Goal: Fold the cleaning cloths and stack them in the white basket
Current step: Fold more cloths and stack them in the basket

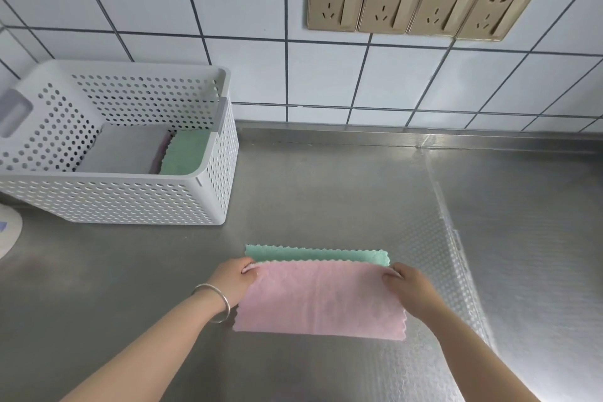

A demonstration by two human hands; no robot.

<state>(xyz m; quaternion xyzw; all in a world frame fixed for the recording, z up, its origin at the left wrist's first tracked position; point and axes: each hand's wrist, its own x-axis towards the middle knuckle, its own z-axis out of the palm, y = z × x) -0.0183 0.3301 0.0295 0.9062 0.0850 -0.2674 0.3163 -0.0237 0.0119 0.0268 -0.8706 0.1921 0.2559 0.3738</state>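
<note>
I observe the pink cloth lying on the steel tabletop, its far edge lifted over a green strip. My left hand and right hand each pinch one far corner in a closed grip. The white basket stands well apart at the left, holding folded cloths.

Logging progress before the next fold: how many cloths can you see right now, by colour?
Green: 2, one in the white basket at, one on the counter at under the pink.
Pink: 1, held at its far corners by the left hand and right hand.
Grey: 1, in the basket.
Purple: 1 edge showing, in the basket.
Total: 5
</note>
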